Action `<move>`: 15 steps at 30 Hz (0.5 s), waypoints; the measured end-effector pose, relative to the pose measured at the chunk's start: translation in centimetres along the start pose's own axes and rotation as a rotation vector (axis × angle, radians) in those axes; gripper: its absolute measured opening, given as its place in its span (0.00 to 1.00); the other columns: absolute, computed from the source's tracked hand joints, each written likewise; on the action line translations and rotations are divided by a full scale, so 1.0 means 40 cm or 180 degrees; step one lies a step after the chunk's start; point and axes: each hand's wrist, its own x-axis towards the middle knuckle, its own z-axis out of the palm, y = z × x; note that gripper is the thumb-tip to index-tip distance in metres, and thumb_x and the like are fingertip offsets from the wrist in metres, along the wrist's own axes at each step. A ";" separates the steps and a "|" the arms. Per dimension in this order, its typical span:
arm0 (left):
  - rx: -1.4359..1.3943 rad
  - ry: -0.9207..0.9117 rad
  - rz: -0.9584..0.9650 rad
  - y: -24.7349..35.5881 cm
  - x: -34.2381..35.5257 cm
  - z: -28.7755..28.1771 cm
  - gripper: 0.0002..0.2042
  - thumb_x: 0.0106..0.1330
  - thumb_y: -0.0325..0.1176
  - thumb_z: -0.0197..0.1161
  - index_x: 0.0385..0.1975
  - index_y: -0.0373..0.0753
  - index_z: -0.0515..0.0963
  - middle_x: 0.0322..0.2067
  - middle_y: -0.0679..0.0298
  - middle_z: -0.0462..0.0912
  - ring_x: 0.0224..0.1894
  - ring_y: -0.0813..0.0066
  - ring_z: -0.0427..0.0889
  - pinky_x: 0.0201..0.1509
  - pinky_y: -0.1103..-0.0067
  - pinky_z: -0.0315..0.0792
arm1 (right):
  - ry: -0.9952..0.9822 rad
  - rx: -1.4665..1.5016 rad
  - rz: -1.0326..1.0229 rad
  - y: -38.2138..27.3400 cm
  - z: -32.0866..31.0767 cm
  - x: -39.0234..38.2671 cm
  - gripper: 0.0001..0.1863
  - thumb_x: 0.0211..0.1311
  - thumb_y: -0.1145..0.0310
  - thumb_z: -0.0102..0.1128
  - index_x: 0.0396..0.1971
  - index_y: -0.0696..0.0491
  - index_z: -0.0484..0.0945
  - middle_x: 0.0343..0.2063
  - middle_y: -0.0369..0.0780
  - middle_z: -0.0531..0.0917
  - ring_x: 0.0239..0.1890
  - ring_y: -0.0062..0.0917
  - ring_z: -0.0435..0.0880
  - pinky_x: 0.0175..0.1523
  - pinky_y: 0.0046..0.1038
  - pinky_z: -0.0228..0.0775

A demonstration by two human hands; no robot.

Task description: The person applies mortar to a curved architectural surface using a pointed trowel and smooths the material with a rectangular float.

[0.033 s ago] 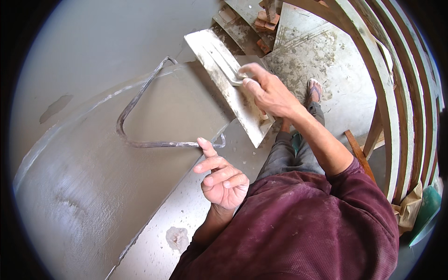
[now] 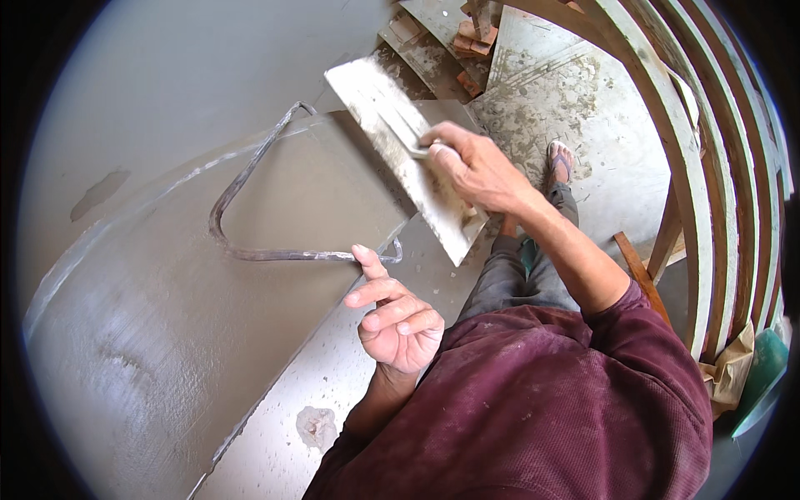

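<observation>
My right hand is closed around the handle of a plastering trowel, a long flat rectangular blade smeared with grey mortar. The blade is tilted over the far end of a smooth, wet grey cement surface. Whether its edge touches the cement cannot be made out. On that surface rests a dark bent metal rod, curved into an angular hook shape. My left hand is turned palm up with loosely curled, spread fingers and holds nothing. One of its fingertips is at the rod's near arm, apparently against it.
A curved wooden slatted frame rises at the right. Broken red bricks lie on steps at the far side. My sandalled foot stands on the stained floor. A pale ledge borders the cement's near edge.
The trowel and my right hand have shifted slightly left, with the blade's far end coming a little nearer. My left hand and the bent rod look almost unmoved.
</observation>
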 end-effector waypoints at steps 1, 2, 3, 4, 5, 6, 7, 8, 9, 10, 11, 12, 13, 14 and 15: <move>-0.0043 0.0006 -0.0001 0.000 -0.001 0.000 0.24 0.75 0.31 0.50 0.68 0.60 0.62 0.46 0.85 0.84 0.42 0.87 0.84 0.49 0.79 0.73 | 0.0096 -0.0109 -0.0322 0.008 0.014 0.000 0.19 0.70 0.61 0.43 0.43 0.61 0.76 0.29 0.51 0.82 0.36 0.39 0.83 0.45 0.40 0.73; -0.0041 0.0025 -0.0013 0.004 -0.003 0.002 0.23 0.75 0.31 0.49 0.68 0.60 0.62 0.46 0.85 0.84 0.42 0.87 0.84 0.49 0.79 0.73 | 0.0094 -0.0138 -0.0310 -0.007 0.030 -0.011 0.18 0.70 0.62 0.44 0.42 0.61 0.76 0.29 0.54 0.82 0.37 0.46 0.83 0.46 0.43 0.71; -0.0038 0.0047 -0.0023 0.007 -0.002 0.005 0.23 0.75 0.31 0.49 0.68 0.60 0.62 0.46 0.85 0.84 0.42 0.87 0.84 0.49 0.79 0.73 | 0.0050 -0.0190 -0.0214 -0.029 0.034 -0.023 0.16 0.69 0.63 0.45 0.40 0.61 0.76 0.28 0.56 0.81 0.37 0.51 0.81 0.45 0.45 0.70; -0.0034 0.0073 -0.0033 0.008 -0.001 0.007 0.23 0.76 0.32 0.48 0.68 0.59 0.62 0.46 0.85 0.84 0.42 0.87 0.84 0.49 0.79 0.73 | 0.0027 -0.0190 -0.0194 -0.042 0.037 -0.030 0.16 0.68 0.63 0.46 0.40 0.61 0.76 0.29 0.57 0.80 0.37 0.52 0.81 0.45 0.45 0.69; -0.0038 0.0060 -0.0052 0.009 -0.003 0.007 0.22 0.76 0.33 0.47 0.69 0.59 0.61 0.45 0.85 0.84 0.42 0.87 0.84 0.49 0.78 0.73 | 0.0008 -0.0177 -0.0171 -0.051 0.042 -0.036 0.15 0.68 0.63 0.46 0.39 0.60 0.77 0.29 0.57 0.80 0.37 0.53 0.80 0.45 0.45 0.69; -0.0041 0.0049 -0.0071 0.009 -0.005 0.007 0.22 0.77 0.33 0.46 0.69 0.59 0.61 0.45 0.85 0.84 0.41 0.87 0.84 0.49 0.78 0.73 | 0.0040 -0.0133 -0.0215 -0.054 0.048 -0.039 0.15 0.68 0.63 0.47 0.39 0.60 0.76 0.29 0.57 0.80 0.37 0.53 0.80 0.45 0.46 0.69; -0.0045 0.0040 -0.0093 0.010 -0.006 0.007 0.22 0.77 0.34 0.46 0.69 0.59 0.60 0.45 0.85 0.84 0.41 0.87 0.84 0.49 0.78 0.73 | 0.0073 -0.0089 -0.0257 -0.056 0.055 -0.040 0.15 0.67 0.64 0.47 0.38 0.60 0.76 0.29 0.57 0.80 0.37 0.52 0.80 0.45 0.46 0.70; -0.0052 0.0002 -0.0117 0.008 -0.001 0.005 0.22 0.77 0.35 0.45 0.70 0.59 0.60 0.46 0.85 0.84 0.41 0.87 0.84 0.49 0.78 0.73 | 0.0131 -0.0059 -0.0279 -0.055 0.054 -0.042 0.14 0.67 0.64 0.47 0.37 0.60 0.76 0.29 0.57 0.80 0.37 0.52 0.80 0.44 0.47 0.70; -0.0061 -0.0035 -0.0143 0.005 0.003 0.003 0.22 0.78 0.36 0.44 0.70 0.59 0.59 0.46 0.85 0.83 0.42 0.86 0.84 0.50 0.77 0.73 | 0.0061 -0.0134 -0.0236 -0.058 0.057 -0.042 0.13 0.67 0.65 0.48 0.37 0.60 0.76 0.28 0.56 0.80 0.36 0.51 0.80 0.43 0.45 0.70; -0.0072 -0.0072 -0.0171 0.003 0.006 0.001 0.22 0.78 0.37 0.43 0.70 0.59 0.59 0.47 0.85 0.83 0.42 0.86 0.84 0.50 0.77 0.73 | -0.0008 -0.0210 -0.0192 -0.063 0.064 -0.041 0.13 0.68 0.65 0.48 0.37 0.60 0.75 0.28 0.55 0.80 0.35 0.49 0.81 0.42 0.44 0.70; -0.0030 -0.0136 -0.0158 0.003 0.010 -0.005 0.22 0.78 0.37 0.43 0.70 0.60 0.58 0.48 0.84 0.83 0.42 0.86 0.84 0.51 0.76 0.73 | -0.0075 -0.0320 -0.0148 -0.065 0.066 -0.033 0.12 0.68 0.66 0.48 0.37 0.60 0.75 0.27 0.54 0.79 0.34 0.47 0.81 0.40 0.42 0.70; 0.0031 -0.0199 -0.0144 0.000 0.010 -0.011 0.22 0.79 0.37 0.42 0.71 0.60 0.57 0.48 0.84 0.82 0.42 0.86 0.84 0.51 0.76 0.72 | 0.0065 -0.0474 -0.0422 -0.037 0.079 -0.025 0.10 0.66 0.67 0.50 0.35 0.59 0.75 0.26 0.53 0.79 0.34 0.50 0.80 0.39 0.45 0.70; 0.0089 -0.0261 -0.0129 -0.003 0.012 -0.016 0.22 0.79 0.38 0.41 0.71 0.61 0.56 0.49 0.84 0.82 0.43 0.85 0.84 0.52 0.75 0.72 | 0.0314 -0.0534 -0.0698 -0.004 0.089 -0.017 0.10 0.66 0.67 0.51 0.33 0.59 0.75 0.24 0.53 0.79 0.33 0.51 0.79 0.39 0.47 0.70; -0.0060 -0.0274 -0.0212 -0.009 0.017 -0.023 0.20 0.77 0.49 0.44 0.66 0.57 0.66 0.51 0.83 0.81 0.45 0.83 0.83 0.55 0.75 0.70 | 0.0304 -0.0581 -0.0695 0.020 0.088 -0.003 0.10 0.65 0.67 0.51 0.32 0.58 0.75 0.24 0.53 0.78 0.32 0.51 0.79 0.38 0.47 0.70; -0.0205 -0.0513 -0.0400 -0.005 0.030 -0.043 0.21 0.75 0.54 0.45 0.63 0.56 0.70 0.51 0.82 0.81 0.46 0.82 0.82 0.55 0.75 0.69 | 0.0290 -0.0628 -0.0689 0.046 0.083 0.012 0.09 0.65 0.67 0.51 0.32 0.58 0.75 0.23 0.53 0.78 0.31 0.51 0.79 0.38 0.47 0.70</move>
